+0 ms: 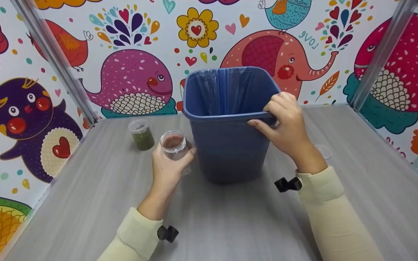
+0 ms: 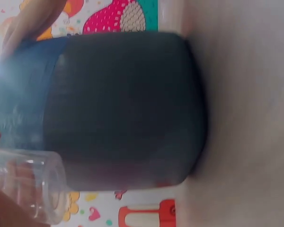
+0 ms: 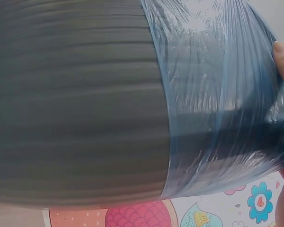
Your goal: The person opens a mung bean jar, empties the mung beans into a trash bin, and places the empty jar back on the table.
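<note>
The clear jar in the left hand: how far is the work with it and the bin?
Looks done: the clear jar is open and looks empty; what may be its lid lies on the table. In hand: the left hand grips that jar beside the blue bin, and the right hand holds the rim with its liner. Probably left: the green-filled jar stands capped and untouched.

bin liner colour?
Translucent blue liner over a dark bin; right wrist view shows it best.

The left hand (image 1: 167, 170) grips a clear jar (image 1: 173, 145); the right hand (image 1: 287, 125) grips the blue bin (image 1: 227, 145) rim. A lidded green-filled jar (image 1: 141, 134) stands nearby.
</note>
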`<state>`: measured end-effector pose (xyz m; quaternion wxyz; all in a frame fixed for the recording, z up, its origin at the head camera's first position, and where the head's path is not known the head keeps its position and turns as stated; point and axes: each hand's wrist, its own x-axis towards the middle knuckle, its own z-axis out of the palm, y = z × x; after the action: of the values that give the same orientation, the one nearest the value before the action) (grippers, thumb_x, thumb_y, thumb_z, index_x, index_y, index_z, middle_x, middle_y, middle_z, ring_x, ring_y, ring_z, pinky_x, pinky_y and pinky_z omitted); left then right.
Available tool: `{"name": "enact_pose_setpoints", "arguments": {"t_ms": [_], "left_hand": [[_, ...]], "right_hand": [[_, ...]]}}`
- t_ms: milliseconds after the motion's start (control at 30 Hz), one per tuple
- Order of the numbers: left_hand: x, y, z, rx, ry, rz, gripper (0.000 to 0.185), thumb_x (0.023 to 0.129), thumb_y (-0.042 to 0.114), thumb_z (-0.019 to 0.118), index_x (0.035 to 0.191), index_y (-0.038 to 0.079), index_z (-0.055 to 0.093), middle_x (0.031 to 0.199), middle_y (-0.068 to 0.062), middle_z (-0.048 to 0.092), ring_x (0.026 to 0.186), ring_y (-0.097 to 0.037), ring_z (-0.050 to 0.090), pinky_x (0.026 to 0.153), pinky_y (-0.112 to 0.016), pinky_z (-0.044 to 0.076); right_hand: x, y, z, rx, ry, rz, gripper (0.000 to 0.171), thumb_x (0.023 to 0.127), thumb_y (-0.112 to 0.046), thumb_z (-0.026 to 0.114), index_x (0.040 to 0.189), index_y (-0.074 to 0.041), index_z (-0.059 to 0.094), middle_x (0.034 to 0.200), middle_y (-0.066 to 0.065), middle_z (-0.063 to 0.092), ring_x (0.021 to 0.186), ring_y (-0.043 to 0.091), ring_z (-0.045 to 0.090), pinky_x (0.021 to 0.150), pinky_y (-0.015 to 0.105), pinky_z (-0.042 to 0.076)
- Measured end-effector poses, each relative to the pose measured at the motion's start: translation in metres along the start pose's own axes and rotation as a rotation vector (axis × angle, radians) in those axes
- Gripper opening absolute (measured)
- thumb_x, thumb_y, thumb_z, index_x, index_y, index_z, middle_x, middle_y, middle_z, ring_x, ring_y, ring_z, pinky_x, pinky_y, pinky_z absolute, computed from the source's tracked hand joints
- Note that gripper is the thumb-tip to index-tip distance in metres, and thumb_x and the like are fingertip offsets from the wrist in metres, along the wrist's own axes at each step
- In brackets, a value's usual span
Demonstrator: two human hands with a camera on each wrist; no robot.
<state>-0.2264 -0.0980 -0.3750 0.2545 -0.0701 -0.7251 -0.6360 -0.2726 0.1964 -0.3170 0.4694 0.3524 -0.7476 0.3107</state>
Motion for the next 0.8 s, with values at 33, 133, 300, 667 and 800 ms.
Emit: {"name": "enact_pose_setpoints", "arguments": {"t_ms": [33, 133, 300, 667, 800], "left_hand": [[-0.004, 0.001, 0.002, -0.004, -0.003, 0.008, 0.047, 0.077, 0.001, 0.089, 0.118, -0.003, 0.066, 0.110, -0.012, 0.072, 0.104, -0.023, 0.066, 0.094, -0.027, 0.051], [-0.016, 0.004, 0.010, -0.025, -0.042, 0.028, 0.049, 0.078, 0.004, 0.092, 0.119, -0.004, 0.066, 0.106, -0.011, 0.074, 0.101, -0.022, 0.068, 0.092, -0.027, 0.053], [-0.038, 0.007, 0.026, -0.097, -0.199, 0.022, 0.052, 0.077, 0.005, 0.093, 0.119, -0.004, 0.065, 0.101, -0.010, 0.075, 0.095, -0.022, 0.073, 0.089, -0.030, 0.056], [-0.066, -0.002, 0.064, -0.063, -0.478, -0.075, 0.064, 0.078, 0.023, 0.096, 0.130, 0.004, 0.064, 0.117, -0.003, 0.070, 0.109, -0.019, 0.065, 0.100, -0.038, 0.053], [-0.066, -0.009, 0.073, -0.079, -0.541, -0.103, 0.060, 0.084, 0.024, 0.091, 0.133, 0.004, 0.063, 0.120, -0.005, 0.069, 0.113, -0.020, 0.064, 0.103, -0.040, 0.051]], "right_hand": [[0.000, 0.000, -0.001, 0.002, -0.004, 0.000, 0.041, 0.085, -0.024, 0.091, 0.079, -0.003, 0.056, 0.072, 0.009, 0.045, 0.078, 0.028, 0.046, 0.086, 0.043, 0.034], [0.001, -0.001, -0.003, 0.000, -0.017, -0.002, 0.038, 0.080, -0.014, 0.094, 0.080, -0.003, 0.058, 0.073, 0.009, 0.046, 0.080, 0.029, 0.047, 0.086, 0.045, 0.035], [0.002, -0.002, -0.005, -0.012, -0.040, -0.007, 0.038, 0.079, -0.012, 0.095, 0.081, -0.003, 0.059, 0.074, 0.010, 0.048, 0.081, 0.029, 0.049, 0.086, 0.048, 0.037], [0.004, -0.004, -0.017, -0.080, -0.204, 0.015, 0.039, 0.080, -0.025, 0.095, 0.089, -0.004, 0.063, 0.082, 0.010, 0.054, 0.088, 0.028, 0.051, 0.090, 0.047, 0.040], [0.005, -0.004, -0.020, -0.088, -0.241, 0.011, 0.039, 0.079, -0.022, 0.096, 0.092, -0.004, 0.064, 0.084, 0.012, 0.056, 0.093, 0.031, 0.053, 0.091, 0.050, 0.041]]}}
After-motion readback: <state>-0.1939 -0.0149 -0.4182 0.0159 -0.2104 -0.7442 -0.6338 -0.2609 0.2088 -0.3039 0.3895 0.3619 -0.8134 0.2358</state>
